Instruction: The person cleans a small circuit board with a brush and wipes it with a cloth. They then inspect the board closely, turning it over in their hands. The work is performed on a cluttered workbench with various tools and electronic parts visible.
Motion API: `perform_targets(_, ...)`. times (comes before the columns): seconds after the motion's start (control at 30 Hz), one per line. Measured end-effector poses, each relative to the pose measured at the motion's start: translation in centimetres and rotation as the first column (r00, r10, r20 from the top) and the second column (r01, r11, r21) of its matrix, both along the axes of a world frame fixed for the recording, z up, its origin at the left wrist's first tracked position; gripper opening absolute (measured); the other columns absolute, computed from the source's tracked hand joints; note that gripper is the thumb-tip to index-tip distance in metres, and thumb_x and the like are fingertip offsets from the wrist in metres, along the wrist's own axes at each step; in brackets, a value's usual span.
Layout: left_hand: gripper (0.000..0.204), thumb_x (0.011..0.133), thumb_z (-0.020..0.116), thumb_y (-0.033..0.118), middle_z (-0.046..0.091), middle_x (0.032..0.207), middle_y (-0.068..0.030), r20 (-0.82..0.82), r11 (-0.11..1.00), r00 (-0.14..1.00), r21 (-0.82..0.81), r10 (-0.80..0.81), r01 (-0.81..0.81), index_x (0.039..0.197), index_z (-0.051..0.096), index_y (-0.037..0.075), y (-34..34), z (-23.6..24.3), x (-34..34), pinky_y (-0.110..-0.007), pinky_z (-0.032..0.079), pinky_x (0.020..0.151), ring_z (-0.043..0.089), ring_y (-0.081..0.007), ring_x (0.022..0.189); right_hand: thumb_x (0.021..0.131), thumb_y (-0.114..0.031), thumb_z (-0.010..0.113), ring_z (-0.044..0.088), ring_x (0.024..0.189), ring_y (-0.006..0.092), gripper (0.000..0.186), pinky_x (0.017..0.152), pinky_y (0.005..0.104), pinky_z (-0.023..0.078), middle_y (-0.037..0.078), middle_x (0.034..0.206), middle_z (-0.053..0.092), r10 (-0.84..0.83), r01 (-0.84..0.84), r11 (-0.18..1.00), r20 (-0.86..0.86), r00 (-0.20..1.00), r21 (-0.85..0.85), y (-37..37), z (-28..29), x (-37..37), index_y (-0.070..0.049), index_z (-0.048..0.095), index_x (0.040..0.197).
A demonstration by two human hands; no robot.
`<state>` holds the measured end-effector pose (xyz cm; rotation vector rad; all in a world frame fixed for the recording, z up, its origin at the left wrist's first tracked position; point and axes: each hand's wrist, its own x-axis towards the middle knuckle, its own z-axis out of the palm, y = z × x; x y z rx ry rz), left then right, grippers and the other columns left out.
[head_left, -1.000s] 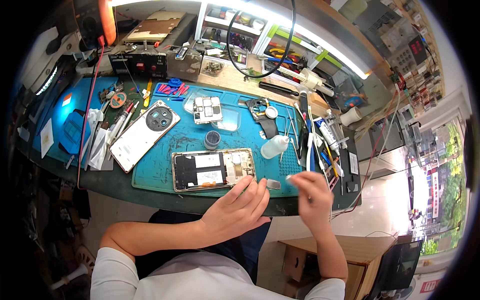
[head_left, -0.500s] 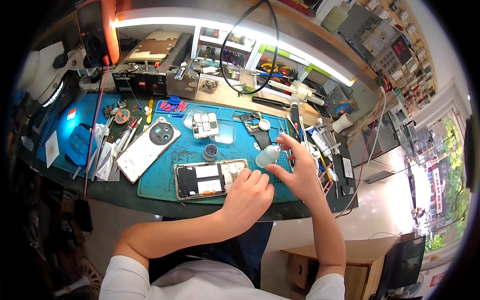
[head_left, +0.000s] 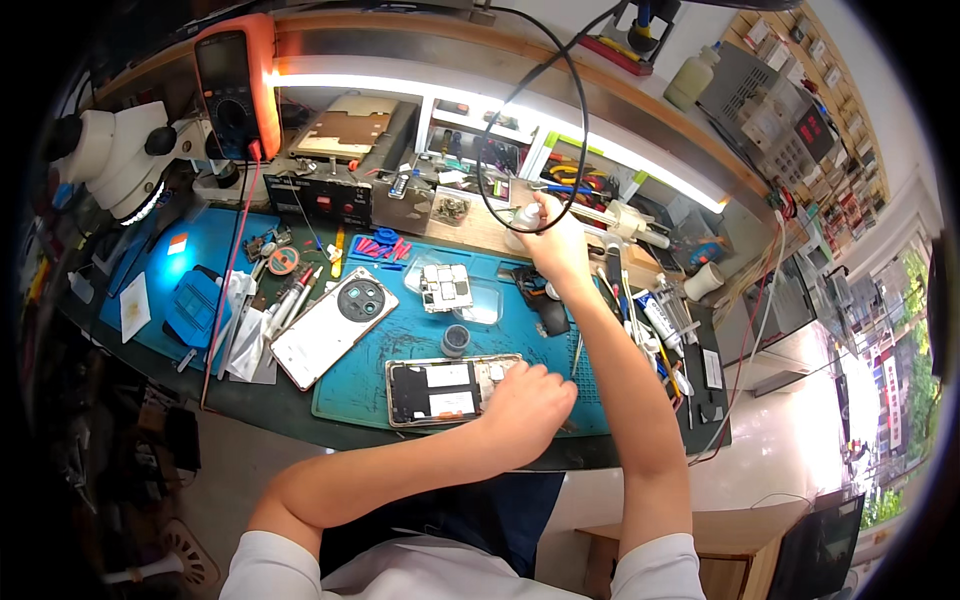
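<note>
My left hand (head_left: 530, 408) is closed in a loose fist over the right end of an opened phone (head_left: 412, 388) with its inner parts exposed. What its fingers hold, if anything, is hidden. At the wooden ledge behind the mat, my right hand (head_left: 560, 250) grips a small translucent bottle (head_left: 524, 222). Just beyond the phone stands a little jar (head_left: 456, 342) with dark contents. A clear plastic box (head_left: 487, 304) carries a white-and-metal phone part (head_left: 446, 287). Left of these lies a white phone back (head_left: 325, 340) with a round dark camera ring.
A blue work mat (head_left: 350, 390) covers the bench. Tweezers, tubes (head_left: 658, 318) and swabs crowd the right side. Pens (head_left: 295, 295) and a blue box (head_left: 198, 305) lie left, below a microscope (head_left: 120, 150) and an orange multimeter (head_left: 238, 85). A black cable loop (head_left: 585, 110) hangs above my right hand.
My right hand has moved away from me to the ledge and now grips the bottle, which stood on the mat before. My left hand stays at the phone's right end. The view has shifted.
</note>
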<state>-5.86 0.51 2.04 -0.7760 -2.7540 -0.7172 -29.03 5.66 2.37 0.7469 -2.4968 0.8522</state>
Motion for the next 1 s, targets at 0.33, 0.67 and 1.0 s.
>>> perform_targets(0.33, 0.008, 0.091, 0.070, 0.006, 0.071, 0.084, -0.0097, 0.303, 0.840, 0.951, 0.531, -0.068, -0.109, 0.097, 0.069, 0.000, -8.7, 3.6, -1.3, -0.030, 0.056, 0.067, 0.070, -0.0154, 0.075, 0.088, -0.015, 0.075, 0.068, 0.090, 0.0230, 0.040, 0.083, 0.0351, 0.053, 0.013, 0.106, 0.070, 0.105, -0.075, 0.977, 0.148, 0.983, -0.198, 4.0, 3.5, 7.2, 0.000, 0.064, 0.123)
perform_targets(0.67, 0.023, 0.092, 0.068, 0.002, 0.074, 0.101, -0.0149, 0.071, 0.892, 0.979, 0.405, 0.189, -0.201, 0.114, 0.069, -0.003, -12.9, 4.7, -4.8, -0.030, 0.057, 0.077, 0.072, -0.0193, 0.089, 0.091, -0.008, 0.071, 0.070, 0.078, 0.0094, 0.020, 0.070, 0.0256, 0.055, 0.009, 0.090, 0.075, 0.287, -0.028, 0.887, 0.503, 0.815, -0.461, 6.8, 3.3, 16.3, -0.002, 0.072, 0.111)
perform_targets(1.0, 0.090, 0.074, 0.086, 0.018, 0.055, 0.131, -0.0142, 0.178, 0.989, 0.973, -0.061, 0.147, -0.138, 0.150, 0.041, 0.008, -17.2, 3.9, -5.6, -0.044, 0.031, 0.111, 0.048, -0.0330, 0.126, 0.089, -0.010, 0.072, 0.063, 0.068, 0.0204, 0.010, 0.063, 0.0311, 0.051, 0.009, 0.089, 0.067, 0.041, -0.020, 0.998, 0.392, 0.919, -0.057, 12.8, 2.0, 20.7, -0.003, 0.073, 0.097)
